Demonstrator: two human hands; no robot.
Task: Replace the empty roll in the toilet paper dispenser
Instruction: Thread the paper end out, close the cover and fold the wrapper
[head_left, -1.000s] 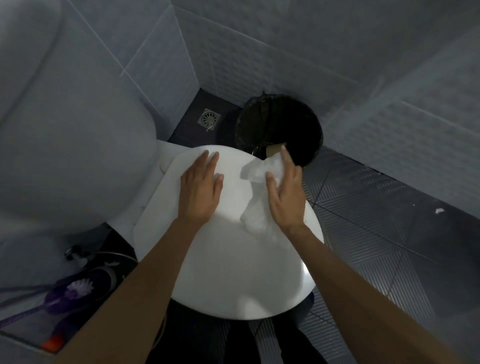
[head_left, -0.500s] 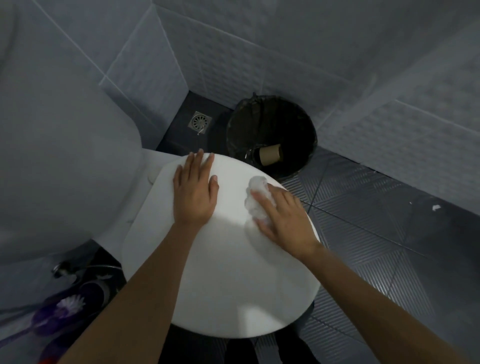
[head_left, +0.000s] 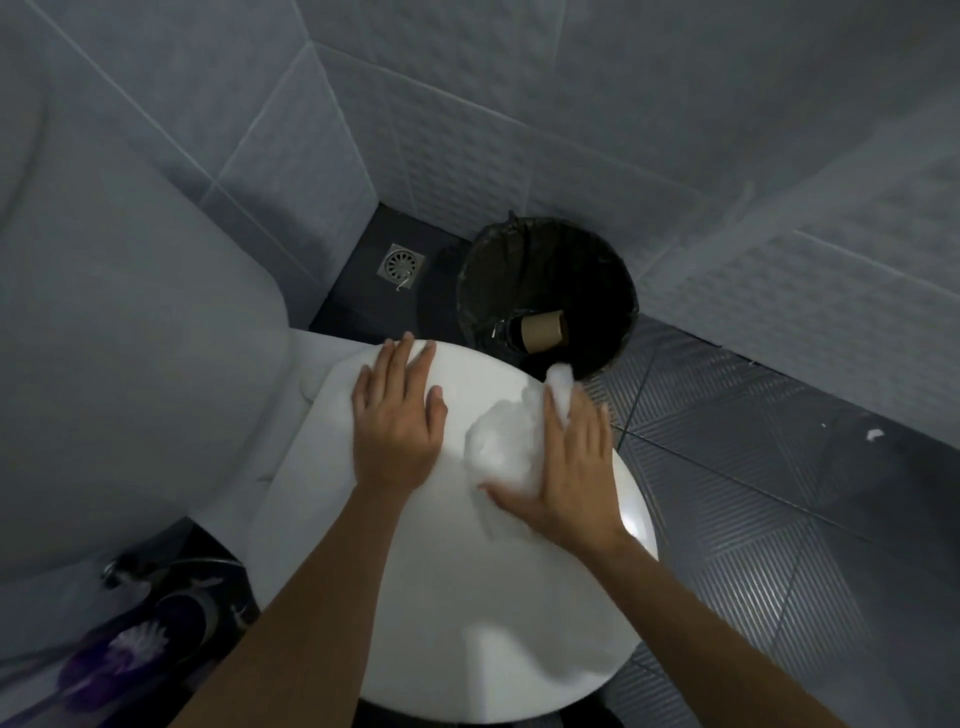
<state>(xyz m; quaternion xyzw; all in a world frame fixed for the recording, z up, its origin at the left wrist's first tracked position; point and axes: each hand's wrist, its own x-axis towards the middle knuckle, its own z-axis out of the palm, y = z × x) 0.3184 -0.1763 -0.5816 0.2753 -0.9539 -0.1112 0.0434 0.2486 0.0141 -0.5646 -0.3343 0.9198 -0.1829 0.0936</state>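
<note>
The empty brown cardboard roll (head_left: 543, 331) lies inside the black-lined waste bin (head_left: 618, 270) beyond the toilet. Both hands rest on the closed white toilet lid (head_left: 467, 597). My left hand (head_left: 397, 418) lies flat with fingers spread, holding nothing. My right hand (head_left: 574, 462) presses a crumpled wad of white tissue paper (head_left: 501, 447) against the lid, its fingers laid over the paper and the thumb tucked under the wad's near edge. No dispenser and no fresh roll are in view.
The white cistern (head_left: 114, 332) fills the left side. A floor drain (head_left: 401, 264) sits in the corner behind the toilet. A purple toilet brush (head_left: 119, 654) stands at lower left. Grey tiled walls close in behind; dark ribbed floor tiles (head_left: 779, 519) extend right.
My right hand has slid the tissue wad across the lid, first toward me, then out again toward the bin side. My left hand has stayed flat in place. The view shifted slightly.
</note>
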